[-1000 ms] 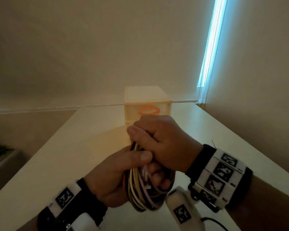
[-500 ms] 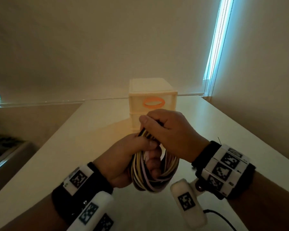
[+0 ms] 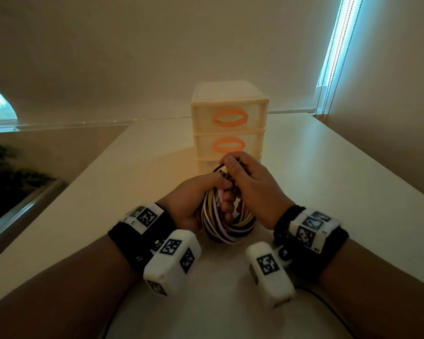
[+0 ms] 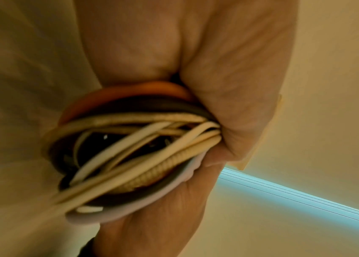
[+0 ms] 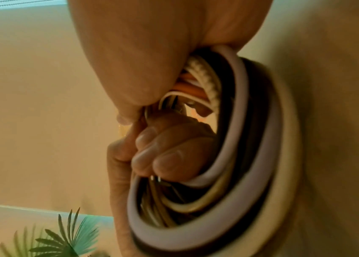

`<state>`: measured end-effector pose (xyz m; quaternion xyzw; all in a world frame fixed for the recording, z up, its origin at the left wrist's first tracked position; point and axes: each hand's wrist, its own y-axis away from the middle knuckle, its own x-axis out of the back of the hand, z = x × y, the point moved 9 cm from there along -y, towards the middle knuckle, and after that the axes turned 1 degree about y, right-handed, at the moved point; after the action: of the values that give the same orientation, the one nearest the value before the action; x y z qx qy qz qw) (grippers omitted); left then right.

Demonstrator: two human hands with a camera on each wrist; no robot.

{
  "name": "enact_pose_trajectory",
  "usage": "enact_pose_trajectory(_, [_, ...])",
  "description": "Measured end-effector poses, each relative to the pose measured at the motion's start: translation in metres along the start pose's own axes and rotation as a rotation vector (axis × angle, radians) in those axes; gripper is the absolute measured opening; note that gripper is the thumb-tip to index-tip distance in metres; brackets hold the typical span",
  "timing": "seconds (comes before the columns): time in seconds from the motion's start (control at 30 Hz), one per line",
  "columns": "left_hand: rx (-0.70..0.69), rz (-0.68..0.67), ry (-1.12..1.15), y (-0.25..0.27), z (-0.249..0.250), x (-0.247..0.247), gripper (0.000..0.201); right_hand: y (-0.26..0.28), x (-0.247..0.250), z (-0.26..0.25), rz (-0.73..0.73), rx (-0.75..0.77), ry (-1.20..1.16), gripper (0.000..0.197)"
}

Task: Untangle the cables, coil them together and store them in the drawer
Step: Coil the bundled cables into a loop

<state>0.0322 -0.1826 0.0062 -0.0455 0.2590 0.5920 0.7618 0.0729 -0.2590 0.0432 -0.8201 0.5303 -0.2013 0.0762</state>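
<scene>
A coil of cables (image 3: 227,226) in cream, lilac, black and orange hangs just above the white table (image 3: 328,192). My left hand (image 3: 198,204) grips the coil's left side, fingers curled through the loop. My right hand (image 3: 250,182) holds the top of the coil from the right, its fingers curled over the strands. In the left wrist view the cable coil (image 4: 134,156) fills the left hand (image 4: 207,121). The right wrist view shows the coil (image 5: 240,156) around the left hand's fingers (image 5: 169,153). A cream drawer unit (image 3: 229,123) with orange oval handles stands just beyond the hands, its drawers closed.
The table runs to a wall at the back and to a wall on the right. A bright window strip (image 3: 338,40) is at upper right. A plant (image 3: 8,172) lies below the table's left edge. A thin black wire (image 3: 328,304) trails from my right wrist.
The view has tilted down, so both hands with the coil sit lower and more of the drawer unit shows. The coil hangs lower, near the table. Both grips remain.
</scene>
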Motion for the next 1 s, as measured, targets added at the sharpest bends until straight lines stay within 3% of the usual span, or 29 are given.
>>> enact_pose_trajectory(0.17, [0.042, 0.067, -0.087, -0.01, -0.005, 0.016, 0.021, -0.001, -0.002, 0.016, -0.019, -0.089, -0.059, 0.034])
enact_pose_trajectory(0.4, [0.097, 0.082, -0.138, -0.027, -0.014, 0.039, 0.019, -0.007, 0.0, 0.029, -0.028, -0.142, -0.099, 0.022])
enact_pose_trajectory(0.53, [0.113, 0.161, -0.029, -0.025, -0.008, 0.037, 0.011, -0.013, -0.001, 0.032, 0.016, -0.259, -0.097, 0.021])
enact_pose_trajectory(0.63, [0.205, 0.179, 0.012, -0.024, -0.007, 0.036, 0.013, -0.016, 0.0, 0.04, 0.001, -0.364, -0.062, 0.018])
enact_pose_trajectory(0.7, [0.279, 0.197, -0.035, -0.021, -0.003, 0.037, 0.01, -0.015, -0.001, 0.047, -0.032, -0.433, -0.007, 0.015])
enact_pose_trajectory(0.83, [0.392, 0.312, -0.193, -0.006, 0.009, 0.036, 0.023, -0.017, -0.006, 0.05, -0.13, -0.601, 0.042, 0.015])
enact_pose_trajectory(1.0, [0.39, 0.335, -0.415, 0.016, 0.035, 0.009, 0.035, -0.011, -0.004, 0.025, -0.145, -0.622, 0.113, 0.017])
